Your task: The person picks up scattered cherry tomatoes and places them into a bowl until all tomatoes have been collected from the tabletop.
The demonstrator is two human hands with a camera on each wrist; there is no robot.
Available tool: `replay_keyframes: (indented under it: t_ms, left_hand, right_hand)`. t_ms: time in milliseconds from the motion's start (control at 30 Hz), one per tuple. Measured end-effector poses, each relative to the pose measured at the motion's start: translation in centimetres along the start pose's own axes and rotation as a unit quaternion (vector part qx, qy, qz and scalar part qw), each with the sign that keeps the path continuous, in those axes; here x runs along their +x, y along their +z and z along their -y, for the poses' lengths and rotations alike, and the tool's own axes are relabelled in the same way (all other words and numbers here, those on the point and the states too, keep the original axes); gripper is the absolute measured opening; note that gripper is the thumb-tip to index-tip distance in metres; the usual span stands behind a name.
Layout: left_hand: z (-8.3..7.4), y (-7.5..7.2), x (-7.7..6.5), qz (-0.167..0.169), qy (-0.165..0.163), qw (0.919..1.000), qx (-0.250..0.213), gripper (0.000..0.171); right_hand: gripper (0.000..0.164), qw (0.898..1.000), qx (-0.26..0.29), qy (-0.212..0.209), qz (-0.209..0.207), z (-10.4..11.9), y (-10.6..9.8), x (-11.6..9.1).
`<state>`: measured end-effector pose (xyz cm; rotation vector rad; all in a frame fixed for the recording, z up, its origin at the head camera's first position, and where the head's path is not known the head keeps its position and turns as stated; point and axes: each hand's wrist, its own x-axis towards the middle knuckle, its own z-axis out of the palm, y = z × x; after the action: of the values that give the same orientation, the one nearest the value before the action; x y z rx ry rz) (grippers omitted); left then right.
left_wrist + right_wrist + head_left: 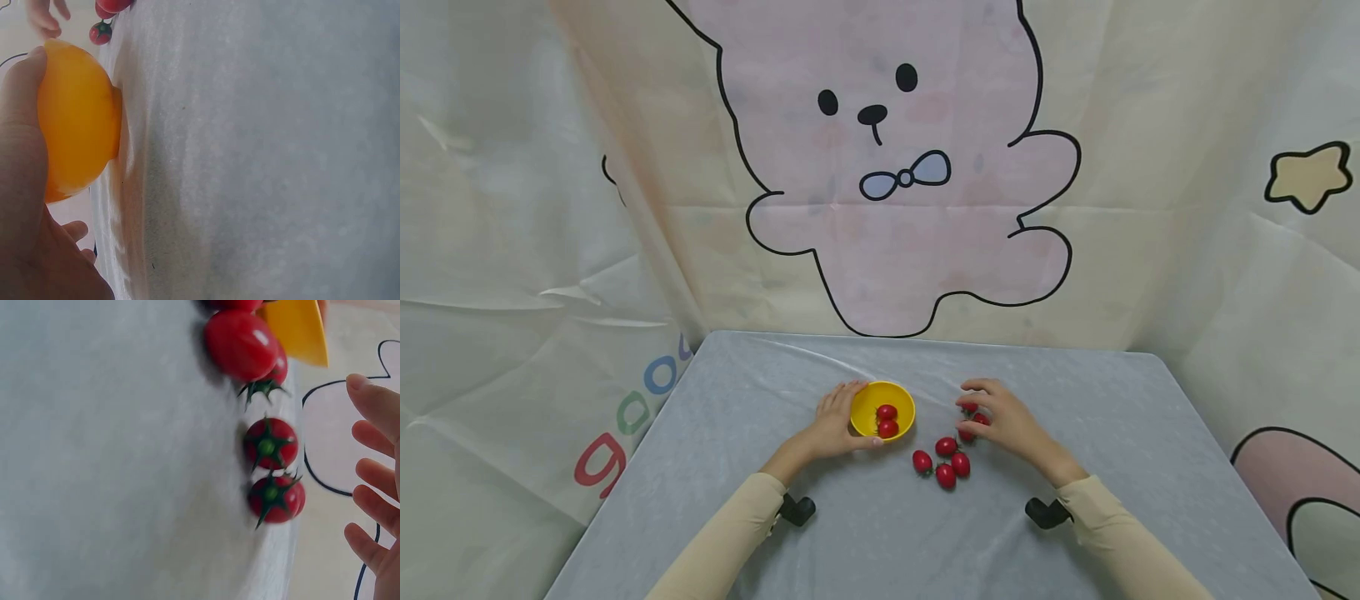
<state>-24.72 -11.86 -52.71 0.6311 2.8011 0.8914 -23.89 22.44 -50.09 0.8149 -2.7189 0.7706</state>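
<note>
My left hand (835, 423) holds a small yellow bowl (861, 406) by its side, thumb at the near rim and fingers along the far left. Two red cherry tomatoes (887, 428) lie inside it. In the left wrist view the bowl (78, 119) stands on its foot on the cloth. To the right, my right hand (1011, 421) hovers over several cherry tomatoes (966, 434), fingers parted and nothing between them. The right wrist view shows these tomatoes (270, 444) with green star-shaped stems, apart from the fingertips.
Between bowl and right hand, nearer me, several more cherry tomatoes (946, 476) sit in a loose cluster. A grey-blue cloth (865, 542) covers the table. Behind it hangs a curtain (1097, 275) printed with a pink bear. Black wrist mounts (1047, 513) jut inward below both hands.
</note>
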Motion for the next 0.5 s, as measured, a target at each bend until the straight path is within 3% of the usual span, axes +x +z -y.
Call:
replay_keyframes:
  t_ms: [300,500]
  left_hand:
    - [0.1,0.1,0.0,0.004,-0.002,1.0,0.004,0.107]
    - [0.1,0.1,0.1,0.006,-0.005,1.0,0.002,0.107]
  right_hand:
    - [0.036,0.999,-0.03,-0.012,-0.019,-1.5,-0.3,-1.5]
    - [0.035,0.999,-0.034,0.014,-0.005,-2.1,-0.4,-2.1]
